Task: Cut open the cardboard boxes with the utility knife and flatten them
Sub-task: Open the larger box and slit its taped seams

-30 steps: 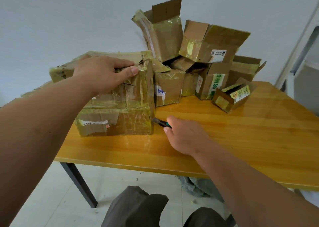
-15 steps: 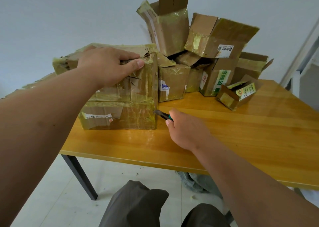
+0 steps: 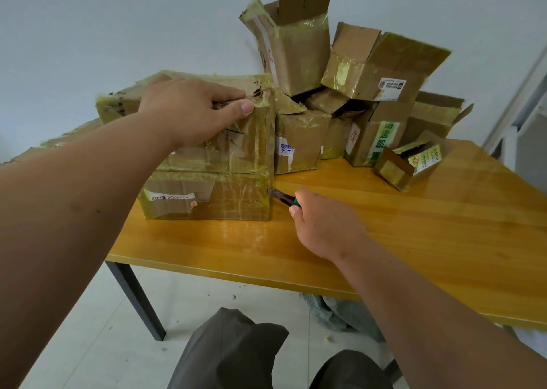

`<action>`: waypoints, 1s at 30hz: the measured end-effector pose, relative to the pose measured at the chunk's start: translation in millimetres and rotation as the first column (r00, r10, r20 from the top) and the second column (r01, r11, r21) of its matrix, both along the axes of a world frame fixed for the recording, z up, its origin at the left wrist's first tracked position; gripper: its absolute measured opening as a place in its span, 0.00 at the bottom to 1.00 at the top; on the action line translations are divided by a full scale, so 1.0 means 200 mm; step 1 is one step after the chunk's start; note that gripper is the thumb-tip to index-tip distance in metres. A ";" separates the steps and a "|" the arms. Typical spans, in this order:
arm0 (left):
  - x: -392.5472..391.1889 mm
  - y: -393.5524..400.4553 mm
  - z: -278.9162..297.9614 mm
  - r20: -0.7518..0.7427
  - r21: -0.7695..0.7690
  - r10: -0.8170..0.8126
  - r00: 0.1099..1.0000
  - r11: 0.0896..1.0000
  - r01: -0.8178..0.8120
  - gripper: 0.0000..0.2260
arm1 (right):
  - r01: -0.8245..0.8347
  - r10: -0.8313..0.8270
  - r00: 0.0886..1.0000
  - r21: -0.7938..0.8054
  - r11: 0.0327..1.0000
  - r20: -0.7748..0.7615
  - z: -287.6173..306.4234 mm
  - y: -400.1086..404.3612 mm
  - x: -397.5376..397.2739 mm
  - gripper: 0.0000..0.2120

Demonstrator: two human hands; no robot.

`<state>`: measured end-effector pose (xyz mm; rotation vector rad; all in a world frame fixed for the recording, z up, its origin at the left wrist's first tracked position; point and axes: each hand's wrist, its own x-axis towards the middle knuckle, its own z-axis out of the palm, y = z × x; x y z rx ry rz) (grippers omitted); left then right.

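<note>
A large taped cardboard box [image 3: 213,187] stands at the left of the yellow wooden table [image 3: 414,234]. My left hand [image 3: 192,110] grips its top front edge, thumb on the front face and fingers over the top. My right hand [image 3: 325,222] holds a utility knife [image 3: 282,198] with a green handle. The knife's tip touches the box's lower right corner edge.
Several opened, taped boxes [image 3: 370,92] are piled at the back of the table against the wall, a small one [image 3: 411,163] lying on its side at the right. Flat cardboard [image 3: 68,137] lies left of the big box. My knees show below the table edge.
The knife tip has stayed at the box's right corner edge while my right hand shifted slightly. My left hand keeps its hold on the box top. The camera view moved a little.
</note>
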<state>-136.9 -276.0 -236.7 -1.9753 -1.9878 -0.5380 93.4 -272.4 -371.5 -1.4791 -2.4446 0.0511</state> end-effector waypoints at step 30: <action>0.00 0.01 0.01 -0.012 -0.010 -0.023 1.000 1.000 0.023 0.30 | 0.007 0.007 0.988 -0.092 0.996 0.156 0.03 -0.04 -0.03 0.04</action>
